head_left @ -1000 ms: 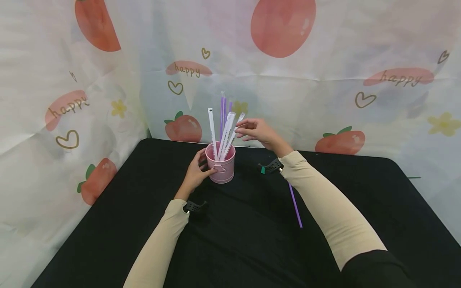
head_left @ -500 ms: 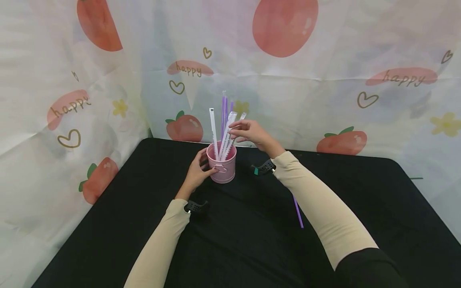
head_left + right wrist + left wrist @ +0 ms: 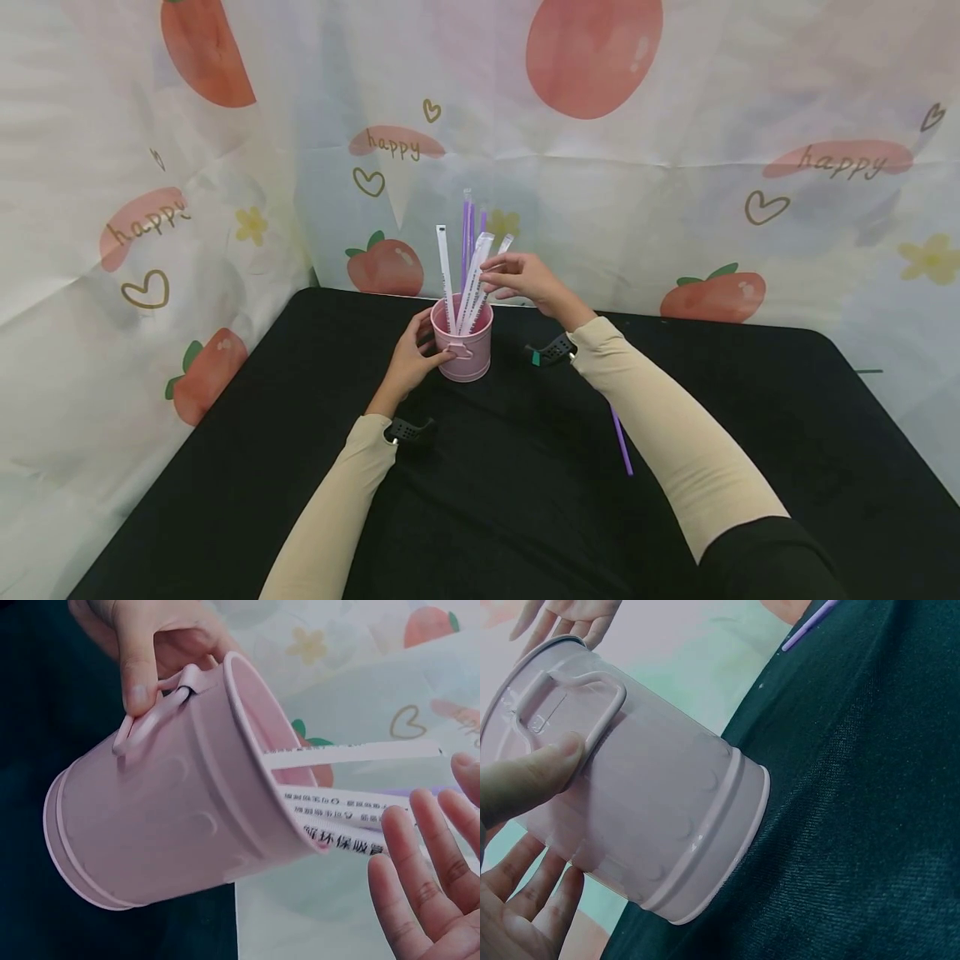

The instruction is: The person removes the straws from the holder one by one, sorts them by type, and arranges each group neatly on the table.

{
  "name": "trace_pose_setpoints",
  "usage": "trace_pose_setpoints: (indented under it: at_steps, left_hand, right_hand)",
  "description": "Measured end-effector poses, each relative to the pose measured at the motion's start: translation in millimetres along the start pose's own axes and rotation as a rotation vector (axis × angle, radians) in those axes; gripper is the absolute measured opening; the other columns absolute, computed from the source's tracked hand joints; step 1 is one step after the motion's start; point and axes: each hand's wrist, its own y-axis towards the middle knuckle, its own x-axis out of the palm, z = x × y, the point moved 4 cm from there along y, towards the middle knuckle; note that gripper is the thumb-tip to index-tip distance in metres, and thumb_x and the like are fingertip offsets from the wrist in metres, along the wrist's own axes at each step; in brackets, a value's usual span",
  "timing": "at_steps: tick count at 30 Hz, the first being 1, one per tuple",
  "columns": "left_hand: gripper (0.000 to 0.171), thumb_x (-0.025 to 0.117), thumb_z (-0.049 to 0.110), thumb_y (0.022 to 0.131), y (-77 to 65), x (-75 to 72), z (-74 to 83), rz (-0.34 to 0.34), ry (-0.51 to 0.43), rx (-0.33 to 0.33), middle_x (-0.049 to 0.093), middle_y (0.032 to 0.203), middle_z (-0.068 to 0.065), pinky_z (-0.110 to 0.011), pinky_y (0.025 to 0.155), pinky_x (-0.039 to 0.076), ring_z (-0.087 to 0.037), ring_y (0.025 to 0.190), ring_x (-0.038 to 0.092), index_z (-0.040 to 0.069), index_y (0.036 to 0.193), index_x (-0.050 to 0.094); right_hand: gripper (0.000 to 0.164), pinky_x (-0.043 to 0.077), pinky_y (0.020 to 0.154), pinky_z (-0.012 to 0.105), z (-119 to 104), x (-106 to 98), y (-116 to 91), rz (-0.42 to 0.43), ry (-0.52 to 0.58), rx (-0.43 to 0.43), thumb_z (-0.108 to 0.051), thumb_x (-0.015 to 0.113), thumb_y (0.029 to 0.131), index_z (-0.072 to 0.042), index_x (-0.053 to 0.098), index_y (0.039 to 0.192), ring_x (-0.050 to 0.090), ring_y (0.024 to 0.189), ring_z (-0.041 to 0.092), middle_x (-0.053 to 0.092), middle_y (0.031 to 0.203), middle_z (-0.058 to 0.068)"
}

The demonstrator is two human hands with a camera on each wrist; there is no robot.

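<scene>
A small pink metal bucket point(image 3: 468, 360) stands upright near the table's back edge. My left hand point(image 3: 408, 360) grips its left side, the thumb point(image 3: 547, 769) pressing at the wire handle and the fingers spread round the wall. Several straws in printed white paper sleeves point(image 3: 444, 271) lean in the bucket, along with purple straws point(image 3: 465, 229) in clear wrap behind them. At the upper part of the white sleeves is my right hand point(image 3: 528, 279), its fingertips right beside them. In the right wrist view its fingers point(image 3: 431, 892) look loosely extended and apart, overlapping the sleeves.
A loose purple straw point(image 3: 622, 442) lies on the black tablecloth point(image 3: 495, 500), partly covered by the right forearm. Behind the table hangs a pale printed curtain point(image 3: 600, 200), close to the bucket. Each wrist wears a dark strap point(image 3: 408, 430).
My right hand has moved left from the rightmost sleeve to the middle white sleeves, then a touch back right. The left hand and bucket hold still.
</scene>
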Motion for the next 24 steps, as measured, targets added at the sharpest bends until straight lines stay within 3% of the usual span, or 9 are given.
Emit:
trace_pose_setpoints:
  at_steps: [8,11,15,19,24]
  left_hand:
    - [0.076,0.071,-0.003,0.079,0.4,0.1,-1.1,-0.003,-0.003,-0.008,0.040,0.141,-0.026,-0.049,0.111,0.035,-0.038,0.133,0.039,-0.001,0.143,0.029]
    - [0.077,0.072,-0.001,0.078,5.6,0.3,-14.8,0.011,0.001,-0.006,0.042,0.141,-0.023,-0.048,0.111,0.036,-0.036,0.133,0.041,0.003,0.143,0.031]
    - [0.077,0.074,0.001,0.077,13.2,0.9,-33.6,0.027,0.013,0.008,0.044,0.140,-0.019,-0.048,0.110,0.037,-0.034,0.132,0.042,0.007,0.142,0.032]
    - [0.077,0.074,0.002,0.078,13.8,0.9,-34.2,0.026,0.019,0.009,0.044,0.141,-0.019,-0.048,0.110,0.037,-0.034,0.132,0.042,0.007,0.142,0.032]
    - [0.079,0.074,0.001,0.077,13.6,0.6,-33.0,0.014,-0.005,-0.007,0.042,0.142,-0.021,-0.048,0.111,0.036,-0.035,0.133,0.040,0.005,0.143,0.030]
  right_hand:
    - [0.038,0.050,0.096,0.049,9,-6,0,-0.010,-0.002,-0.006,-0.015,0.059,0.092,0.003,0.053,0.126,0.062,0.104,0.033,0.056,0.125,0.026]
    - [0.039,0.051,0.095,0.047,12,-8,0,-0.008,-0.006,-0.006,-0.015,0.059,0.092,0.003,0.054,0.126,0.064,0.100,0.028,0.057,0.125,0.024]
    - [0.037,0.053,0.092,0.043,16,-12,-2,-0.002,0.007,0.005,-0.014,0.059,0.092,0.004,0.054,0.125,0.066,0.088,0.011,0.063,0.117,0.016]
    - [0.038,0.055,0.091,0.041,20,-14,-2,-0.003,0.005,0.018,-0.014,0.058,0.093,0.005,0.053,0.125,0.066,0.087,0.010,0.065,0.111,0.009]
    - [0.039,0.050,0.095,0.049,24,-15,-3,-0.001,0.014,0.035,-0.013,0.058,0.093,0.006,0.052,0.126,0.066,0.087,0.010,0.064,0.113,0.011]
